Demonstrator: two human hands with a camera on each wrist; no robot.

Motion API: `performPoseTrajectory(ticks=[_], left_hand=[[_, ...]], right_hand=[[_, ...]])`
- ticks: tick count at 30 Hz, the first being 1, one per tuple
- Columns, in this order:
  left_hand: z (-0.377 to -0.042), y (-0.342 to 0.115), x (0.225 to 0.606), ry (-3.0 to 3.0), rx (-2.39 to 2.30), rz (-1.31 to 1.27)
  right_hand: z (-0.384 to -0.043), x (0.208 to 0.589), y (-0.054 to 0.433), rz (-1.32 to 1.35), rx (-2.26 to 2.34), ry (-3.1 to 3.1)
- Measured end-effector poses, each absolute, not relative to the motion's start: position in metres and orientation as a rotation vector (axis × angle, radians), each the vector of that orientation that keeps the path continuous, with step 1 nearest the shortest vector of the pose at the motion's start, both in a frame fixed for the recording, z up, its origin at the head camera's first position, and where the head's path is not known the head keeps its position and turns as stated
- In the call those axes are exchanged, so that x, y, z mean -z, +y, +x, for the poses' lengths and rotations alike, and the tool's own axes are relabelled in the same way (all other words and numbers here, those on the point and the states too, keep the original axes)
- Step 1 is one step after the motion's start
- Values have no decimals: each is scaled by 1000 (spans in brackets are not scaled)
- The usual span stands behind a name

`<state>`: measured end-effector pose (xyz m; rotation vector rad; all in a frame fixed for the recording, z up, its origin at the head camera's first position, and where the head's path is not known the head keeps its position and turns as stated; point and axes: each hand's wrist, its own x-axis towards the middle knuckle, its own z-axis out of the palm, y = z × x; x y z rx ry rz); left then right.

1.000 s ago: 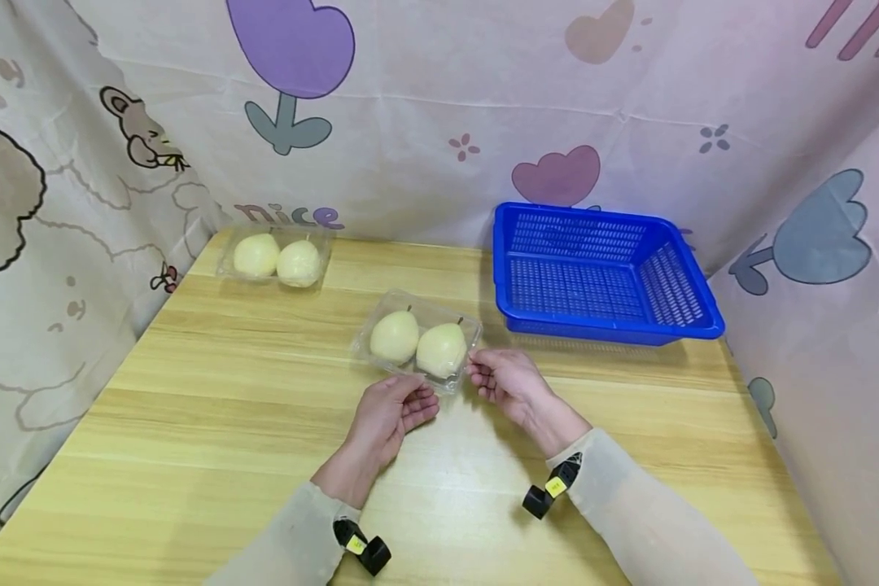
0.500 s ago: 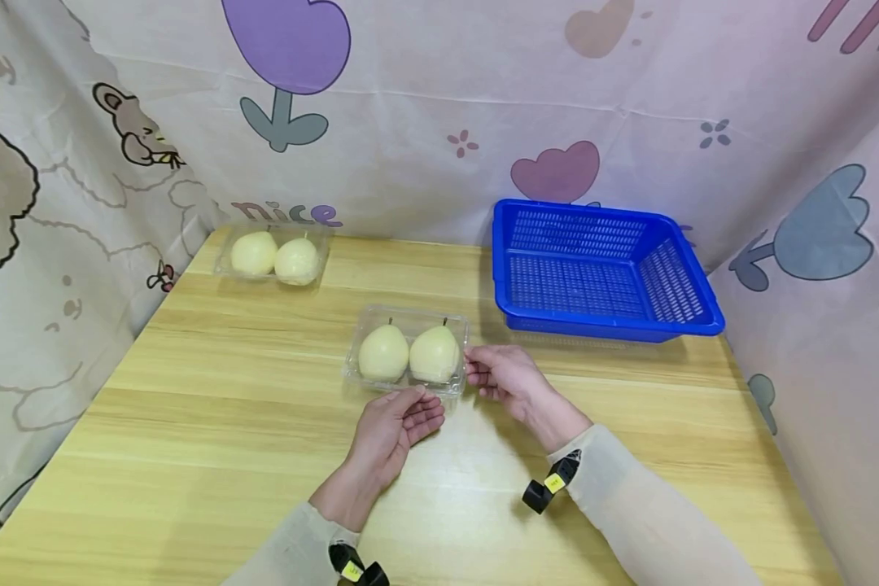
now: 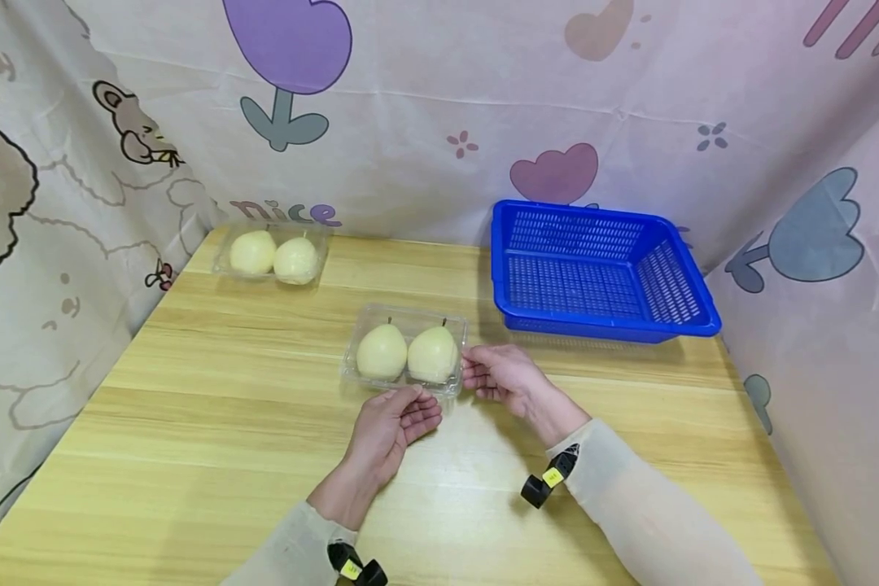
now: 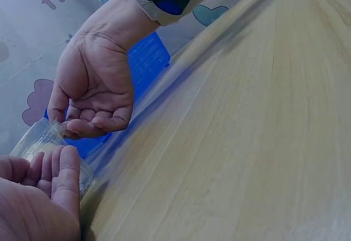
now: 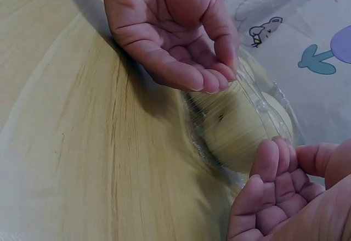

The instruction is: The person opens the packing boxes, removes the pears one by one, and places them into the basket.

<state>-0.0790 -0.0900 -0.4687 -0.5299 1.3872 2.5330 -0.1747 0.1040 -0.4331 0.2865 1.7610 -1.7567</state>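
A clear plastic clamshell box (image 3: pixel 417 314) sits on the wooden table, its lid closed over two pale yellow pears with dark stems, a left pear (image 3: pixel 382 353) and a right pear (image 3: pixel 432 356). My left hand (image 3: pixel 387 427) pinches its front edge between thumb and fingertips, palm turned inward. At the front right corner my right hand (image 3: pixel 511 381) pinches the rim, the other fingers loosely curled. Up close in the right wrist view, thumb and index of the right hand (image 5: pixel 290 191) meet at the lid's edge, and a pear (image 5: pixel 236 125) shows through the plastic.
A second clear box (image 3: pixel 216 264) with two pears stands at the table's back left corner. An open blue plastic basket (image 3: pixel 608 330) with perforated walls stands at the back right. Patterned cloth (image 3: pixel 410 65) hangs behind and at both sides of the table (image 3: pixel 190 423).
Between one second and half a second ago the box came nearer, shifted slightly left and turned square to the table. Since then hands and box have barely moved.
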Motion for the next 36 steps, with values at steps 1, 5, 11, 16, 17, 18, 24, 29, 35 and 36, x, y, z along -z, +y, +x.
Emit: performPoseTrajectory(ticks=[1,5,11,16,17,18,24,29,35,36], left_hand=[[-79,-90,469,1391,-2532,-530],[-79,-90,469,1408,-2529,-531],[-78,-91,469,1430,-2527,-526],[-78,-89,470,1500,-2513,-508],[-78,-89,470,1516,-2510,-505],[-77,-88,470,1529,-2509,-505],[-77,-85,468,1578,-2503,-516],[-77,-82,469,1601,-2501,-513],[-77,-80,468,1611,-2500,-519],[-77,-80,468,1613,-2499,-518]], right_hand=[[-174,434,103,291,1756,1761],[-173,434,102,301,1762,1764],[-172,434,100,312,1782,1748],[-171,433,98,319,1790,1769],[-170,433,97,321,1789,1777],[-170,433,97,326,1790,1785],[-170,432,95,349,1791,1806],[-170,430,95,370,1799,1786],[-170,429,95,379,1814,1763],[-170,429,96,378,1814,1762]])
